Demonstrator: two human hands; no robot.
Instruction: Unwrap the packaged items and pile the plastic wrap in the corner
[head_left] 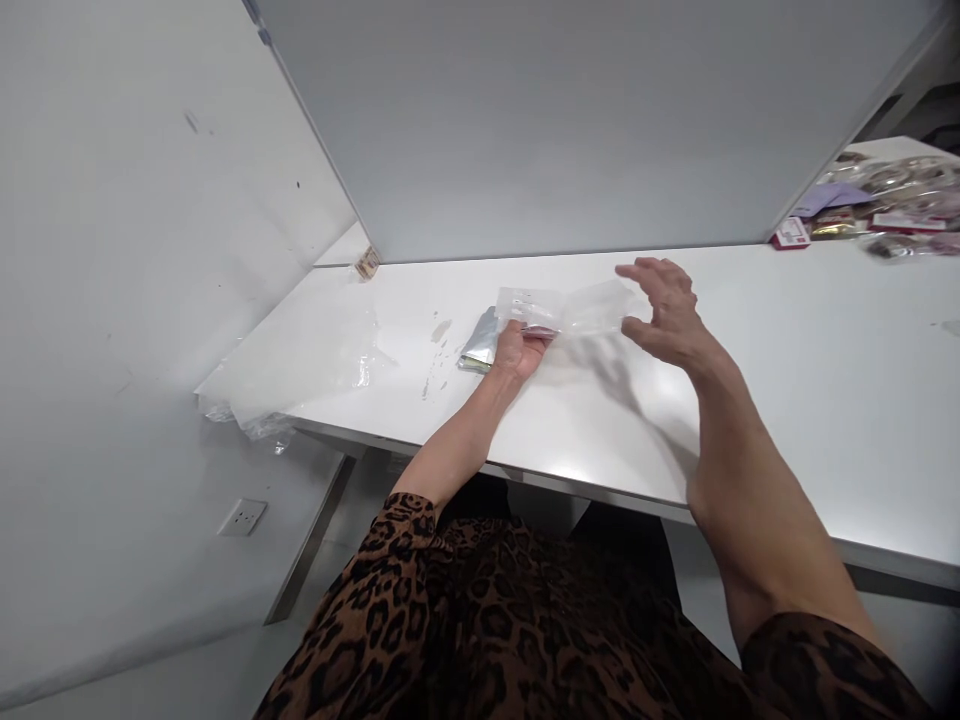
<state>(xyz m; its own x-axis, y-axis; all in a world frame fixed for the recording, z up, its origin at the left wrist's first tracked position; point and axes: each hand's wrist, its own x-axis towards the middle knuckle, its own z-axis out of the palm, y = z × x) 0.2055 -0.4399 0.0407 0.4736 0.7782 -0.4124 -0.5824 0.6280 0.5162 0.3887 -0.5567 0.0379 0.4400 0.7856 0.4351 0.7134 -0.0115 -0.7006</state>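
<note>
- A clear plastic bag (570,308) lay stretched sideways just above the white worktop (787,380), thin, see-through and slightly crinkled, with a whiter strip at its left end.
- The left hand (517,350) gripped the bag's left end, fingers closed over it.
- The right hand (664,310) hovered at the bag's right end with fingers spread wide; whether it touched the plastic could not be told.
- A silver foil pouch (480,345) lay flat on the worktop just beside the left hand, partly under the bag.
- A loose sheet of clear film (300,370) draped over the worktop's left edge.
- Packets (885,205) sat piled at the far right.
</note>
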